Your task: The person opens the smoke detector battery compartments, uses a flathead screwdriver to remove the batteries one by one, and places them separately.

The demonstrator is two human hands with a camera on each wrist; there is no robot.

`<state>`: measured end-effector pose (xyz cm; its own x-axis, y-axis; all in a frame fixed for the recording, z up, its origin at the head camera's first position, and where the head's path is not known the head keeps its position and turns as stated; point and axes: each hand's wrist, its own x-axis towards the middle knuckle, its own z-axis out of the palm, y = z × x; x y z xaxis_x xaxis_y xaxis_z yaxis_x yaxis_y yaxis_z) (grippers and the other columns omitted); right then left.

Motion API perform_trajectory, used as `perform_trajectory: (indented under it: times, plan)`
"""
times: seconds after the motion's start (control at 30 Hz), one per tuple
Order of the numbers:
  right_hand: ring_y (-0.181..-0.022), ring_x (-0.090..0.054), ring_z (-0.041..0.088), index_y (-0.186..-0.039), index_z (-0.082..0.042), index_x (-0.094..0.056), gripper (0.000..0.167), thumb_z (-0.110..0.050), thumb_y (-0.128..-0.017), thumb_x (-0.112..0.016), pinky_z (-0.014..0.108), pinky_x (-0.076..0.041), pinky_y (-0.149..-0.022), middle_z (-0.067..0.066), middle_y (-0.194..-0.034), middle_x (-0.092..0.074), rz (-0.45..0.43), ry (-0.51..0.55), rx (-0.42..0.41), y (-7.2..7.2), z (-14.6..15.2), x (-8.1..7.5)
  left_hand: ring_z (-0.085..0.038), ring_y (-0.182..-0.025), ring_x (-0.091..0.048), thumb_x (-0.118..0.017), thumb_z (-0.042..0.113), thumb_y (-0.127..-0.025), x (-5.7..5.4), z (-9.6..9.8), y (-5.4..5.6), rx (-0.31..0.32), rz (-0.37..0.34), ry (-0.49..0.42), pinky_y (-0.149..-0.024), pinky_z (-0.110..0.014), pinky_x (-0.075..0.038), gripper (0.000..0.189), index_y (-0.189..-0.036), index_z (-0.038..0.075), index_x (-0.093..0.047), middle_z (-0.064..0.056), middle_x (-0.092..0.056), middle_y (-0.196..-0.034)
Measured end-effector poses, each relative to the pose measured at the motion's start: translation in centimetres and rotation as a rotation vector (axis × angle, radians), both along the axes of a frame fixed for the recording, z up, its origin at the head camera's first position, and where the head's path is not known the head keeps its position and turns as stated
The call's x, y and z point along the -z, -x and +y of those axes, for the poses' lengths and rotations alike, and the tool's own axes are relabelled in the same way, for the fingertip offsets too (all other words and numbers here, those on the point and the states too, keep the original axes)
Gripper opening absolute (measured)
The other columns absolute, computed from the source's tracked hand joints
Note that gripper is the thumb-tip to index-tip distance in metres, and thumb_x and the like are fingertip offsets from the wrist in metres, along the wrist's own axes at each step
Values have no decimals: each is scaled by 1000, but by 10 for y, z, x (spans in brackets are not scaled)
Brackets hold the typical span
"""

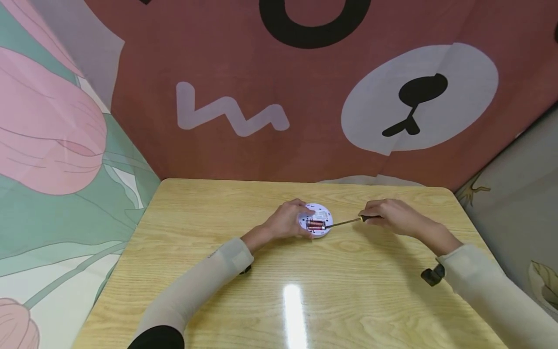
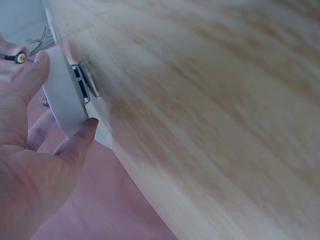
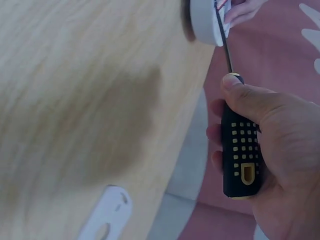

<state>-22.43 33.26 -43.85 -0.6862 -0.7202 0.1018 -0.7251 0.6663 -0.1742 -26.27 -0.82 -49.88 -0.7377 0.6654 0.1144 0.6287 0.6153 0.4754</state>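
Note:
A round white device (image 1: 321, 214) with red batteries (image 1: 316, 225) in its open compartment is held up off the table by my left hand (image 1: 287, 219). In the left wrist view the thumb and fingers of that hand grip the device's rim (image 2: 66, 95). My right hand (image 1: 392, 215) grips a screwdriver (image 3: 241, 145) by its black handle with yellow dots. The screwdriver's thin metal shaft (image 1: 344, 223) points left, its tip at the end of the batteries. Whether the tip touches a battery I cannot tell.
A flat white piece with a hole (image 3: 112, 210) lies on the wooden table (image 1: 209, 213), seen in the right wrist view. Behind the table hangs a reddish-brown printed cloth (image 1: 226, 160). A floral cloth (image 1: 52, 218) hangs at the left.

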Motion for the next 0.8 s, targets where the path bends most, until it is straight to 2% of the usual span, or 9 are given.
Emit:
perform_trajectory:
  times: [0.17,0.43,0.6,0.8]
  plan:
    - [-78,-60,0,-118,-2,-79,26,-1,-92,-79,23,-49,-60,-3,-102,-71,-20,106,-29,-2,6,18,-26,-136,-59,-99,45,-72,1,0,1,-4,-7,9,-117,-43,-46,75,-136,16,-74,-8,-67,-141]
    - [-76,-65,10,-120,5,-76,30,8,-90,-77,22,-51,-62,1,-102,-72,-48,282,-51,-3,11,45,-30,-137,-57,-99,42,-72,-2,-1,1,-22,-40,5,-118,-46,-45,73,-135,15,-74,-11,-64,-145]
    - [-81,-66,5,-121,6,-75,31,8,-91,-76,21,-53,-64,6,-105,-74,-66,334,-33,-3,15,59,-30,-138,-57,-99,42,-72,-1,-1,1,-31,-61,-1,-119,-46,-44,73,-135,16,-74,-11,-63,-146]
    - [-84,-66,3,-121,2,-77,28,5,-93,-75,20,-53,-64,6,-104,-75,-110,368,-17,-4,16,67,-29,-137,-57,-99,42,-73,1,-1,2,-32,-78,-7,-118,-45,-44,74,-137,16,-73,-11,-63,-146]
